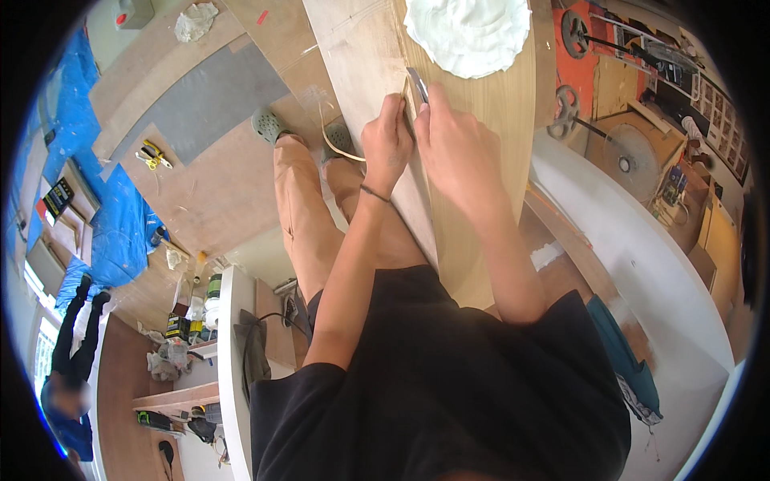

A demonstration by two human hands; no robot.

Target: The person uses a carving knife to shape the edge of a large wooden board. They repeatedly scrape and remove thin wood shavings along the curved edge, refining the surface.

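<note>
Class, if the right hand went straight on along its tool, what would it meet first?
Probably the left edge of the wood-grain board: the right hand's slim tool points there, seemingly left of the white mound. Depth is unclear.

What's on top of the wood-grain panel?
On the wood-grain panel sits a rumpled white mass, cut off by the picture's edge. The right hand, gripping a bladed tool, is over the panel. The surface beneath mass, hand and forearm is hidden.
</note>
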